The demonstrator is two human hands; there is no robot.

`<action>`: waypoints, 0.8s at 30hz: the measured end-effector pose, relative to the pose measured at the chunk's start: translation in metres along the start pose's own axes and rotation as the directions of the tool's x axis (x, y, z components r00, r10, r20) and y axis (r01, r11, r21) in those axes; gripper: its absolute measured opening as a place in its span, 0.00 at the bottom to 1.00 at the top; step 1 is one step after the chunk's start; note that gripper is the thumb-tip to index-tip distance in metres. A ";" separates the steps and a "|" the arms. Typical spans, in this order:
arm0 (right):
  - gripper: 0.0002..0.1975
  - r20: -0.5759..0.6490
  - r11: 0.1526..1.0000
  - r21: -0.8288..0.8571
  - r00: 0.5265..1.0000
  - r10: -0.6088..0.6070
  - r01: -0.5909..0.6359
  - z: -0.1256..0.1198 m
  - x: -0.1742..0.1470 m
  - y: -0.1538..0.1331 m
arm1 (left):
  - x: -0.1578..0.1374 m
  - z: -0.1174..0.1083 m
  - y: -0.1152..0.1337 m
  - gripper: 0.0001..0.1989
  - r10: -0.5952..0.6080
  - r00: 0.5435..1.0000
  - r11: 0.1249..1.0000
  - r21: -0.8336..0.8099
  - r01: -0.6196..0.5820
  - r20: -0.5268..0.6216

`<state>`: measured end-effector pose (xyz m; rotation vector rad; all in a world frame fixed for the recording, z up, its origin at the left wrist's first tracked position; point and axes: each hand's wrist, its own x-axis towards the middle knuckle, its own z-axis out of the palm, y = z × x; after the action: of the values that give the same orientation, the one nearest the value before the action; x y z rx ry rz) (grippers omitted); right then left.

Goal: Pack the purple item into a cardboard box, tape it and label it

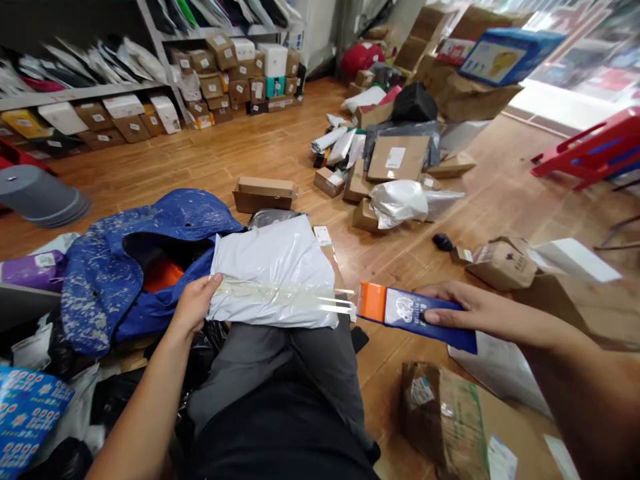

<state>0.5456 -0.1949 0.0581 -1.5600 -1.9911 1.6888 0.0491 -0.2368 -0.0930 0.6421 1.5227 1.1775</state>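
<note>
My left hand (196, 301) is closed in a pinch at the left edge of a white plastic mailing bag (270, 257), which lies over my lap. Across the bag's lower part runs a clear yellowish strip (260, 291) like tape, with bright glints at its right end. My right hand (450, 313) grips a flat blue item with an orange end and white print (405, 310), thumb on top and fingers beneath. Its orange end points left, close to the glinting strip. Whether the strip joins it I cannot tell.
On my left lies a large blue sack (150, 227), open, with something orange inside. A heap of parcels (400, 157) sits ahead on the wooden floor. Cardboard boxes (450, 413) stand at right, near a red stool (590, 150). Shelves (90, 95) of parcels line the back.
</note>
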 end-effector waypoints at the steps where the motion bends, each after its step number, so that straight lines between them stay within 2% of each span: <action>1: 0.22 0.040 1.000 0.012 0.999 0.021 -0.021 -0.002 -0.004 0.007 | 0.001 0.000 -0.002 0.38 0.001 1.000 1.000 0.023 -0.001 -0.002; 3: 0.21 0.113 0.998 0.051 0.993 0.018 -0.024 -0.003 -0.008 0.014 | 0.004 0.003 -0.006 0.39 0.000 1.000 0.998 0.063 0.001 -0.016; 9: 0.23 0.122 0.998 0.067 0.993 0.002 -0.010 -0.011 0.002 0.020 | 0.013 0.010 -0.012 0.43 0.021 0.999 0.988 0.156 -0.014 -0.047; 14: 0.28 0.185 0.995 0.092 0.983 0.009 -0.027 -0.002 0.032 0.059 | 0.023 0.006 -0.019 0.45 -0.021 0.999 0.974 0.225 0.032 -0.050; 16: 0.31 0.196 0.992 0.122 0.981 0.006 -0.030 0.007 0.047 0.079 | 0.018 0.006 -0.014 0.44 0.055 0.990 0.918 0.396 0.001 -0.131; 17: 0.31 0.199 0.988 0.150 0.980 -0.002 -0.029 0.011 0.054 0.087 | 0.010 0.008 -0.008 0.42 0.172 0.968 0.850 0.524 -0.051 -0.184; 18: 0.32 0.202 0.983 0.183 0.979 -0.012 -0.025 0.015 0.059 0.094 | 0.000 0.013 -0.003 0.40 0.340 0.916 0.745 0.656 -0.124 -0.213; 19: 0.32 0.203 0.976 0.218 0.979 -0.024 -0.021 0.018 0.063 0.098 | -0.012 0.021 0.003 0.37 0.528 0.830 0.603 0.768 -0.218 -0.179; 20: 0.31 0.204 0.968 0.252 0.978 -0.036 -0.017 0.020 0.066 0.101 | -0.026 0.032 0.008 0.35 0.692 0.718 0.437 0.834 -0.335 -0.074; 21: 0.31 0.206 0.957 0.289 0.977 -0.045 -0.017 0.021 0.067 0.103 | -0.041 0.047 0.011 0.33 0.790 0.607 0.270 0.841 -0.468 0.084; 22: 0.31 0.210 0.944 0.329 0.976 -0.053 -0.020 0.022 0.067 0.104 | -0.055 0.065 0.012 0.31 0.803 0.513 0.120 0.761 -0.637 0.303; 23: 0.31 0.205 0.928 0.372 0.977 -0.061 -0.020 0.023 0.067 0.105 | -0.067 0.086 0.011 0.33 0.697 0.470 0.058 0.611 -0.790 0.542; 24: 0.31 0.193 0.910 0.414 0.979 -0.069 -0.017 0.024 0.066 0.107 | -0.076 0.107 0.008 0.38 0.525 0.435 0.045 0.486 -0.873 0.731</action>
<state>0.5652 -0.1779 -0.0667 -1.2486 -1.5691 2.1582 0.1707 -0.2628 -0.0498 2.4913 1.3243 0.7504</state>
